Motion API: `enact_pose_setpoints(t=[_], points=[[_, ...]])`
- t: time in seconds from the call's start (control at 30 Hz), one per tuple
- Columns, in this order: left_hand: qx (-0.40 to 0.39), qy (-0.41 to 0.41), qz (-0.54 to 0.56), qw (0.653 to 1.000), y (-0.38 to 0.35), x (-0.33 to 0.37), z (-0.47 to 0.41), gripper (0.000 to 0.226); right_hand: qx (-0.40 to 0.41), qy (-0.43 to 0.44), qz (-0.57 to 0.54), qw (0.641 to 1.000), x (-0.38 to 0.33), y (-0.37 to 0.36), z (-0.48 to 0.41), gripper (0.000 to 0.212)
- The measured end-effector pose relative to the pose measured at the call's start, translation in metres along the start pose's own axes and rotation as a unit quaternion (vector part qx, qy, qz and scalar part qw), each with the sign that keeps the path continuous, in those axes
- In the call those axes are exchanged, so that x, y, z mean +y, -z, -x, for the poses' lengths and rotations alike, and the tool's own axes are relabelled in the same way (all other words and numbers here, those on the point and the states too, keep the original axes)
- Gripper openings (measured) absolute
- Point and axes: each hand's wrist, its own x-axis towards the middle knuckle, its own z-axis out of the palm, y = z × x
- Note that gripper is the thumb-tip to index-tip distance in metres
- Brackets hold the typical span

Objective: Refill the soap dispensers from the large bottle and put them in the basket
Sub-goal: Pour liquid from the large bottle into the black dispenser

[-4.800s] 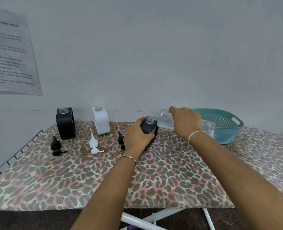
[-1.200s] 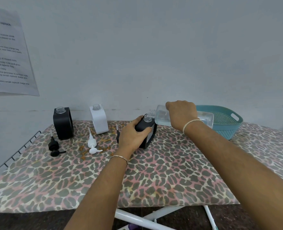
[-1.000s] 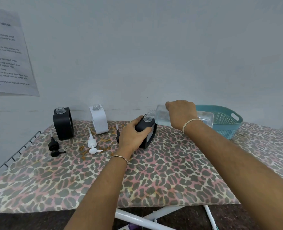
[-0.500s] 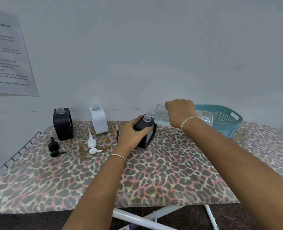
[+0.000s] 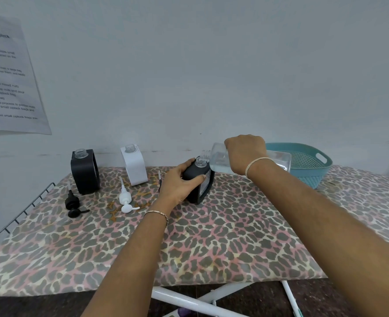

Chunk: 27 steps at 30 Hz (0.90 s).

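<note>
My left hand point(image 5: 178, 184) grips a black soap dispenser point(image 5: 200, 181) that stands uncapped on the board. My right hand point(image 5: 246, 154) holds the large clear bottle point(image 5: 218, 160) tipped on its side, its mouth just above the dispenser's open neck. Further left stand another black dispenser point(image 5: 85, 171) and a white dispenser point(image 5: 134, 165), both uncapped. A black pump point(image 5: 72, 203) and a white pump point(image 5: 126, 200) lie on the board in front of them. A third pump point(image 5: 159, 177) is mostly hidden behind my left hand. The teal basket point(image 5: 312, 165) sits at the back right.
Everything rests on an ironing board with a leopard-print cover point(image 5: 211, 236), pushed against a pale wall. A wire rack point(image 5: 22, 213) edges its left end. A printed sheet point(image 5: 8, 83) hangs on the wall at the left. White board legs point(image 5: 189, 300) show below the front edge.
The clear bottle has risen a little and tipped more towards the dispenser's neck. My left hand keeps hold of the black dispenser, which now stands more upright than 4.8 s ago.
</note>
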Motion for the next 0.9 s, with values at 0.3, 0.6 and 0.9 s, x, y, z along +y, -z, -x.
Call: enact_pose_setpoints(t=[0.3,0.6,0.9], points=[[-0.011,-0.002,-0.009,1.000,0.0032,-0.0001,-0.0025,0.066,-0.007,0.000,0.002,1.000,-0.0005,0.0022,-0.0012,0.029],[-0.007,-0.005,-0.012,1.000,0.0028,-0.0005,-0.0023,0.066,-0.009,-0.003,0.017,1.000,-0.0015,0.0007,-0.0040,0.029],[-0.008,0.000,0.002,1.000,0.0030,-0.0018,-0.0029,0.066,-0.015,-0.006,0.021,1.000,-0.0021,0.0024,-0.0037,0.028]])
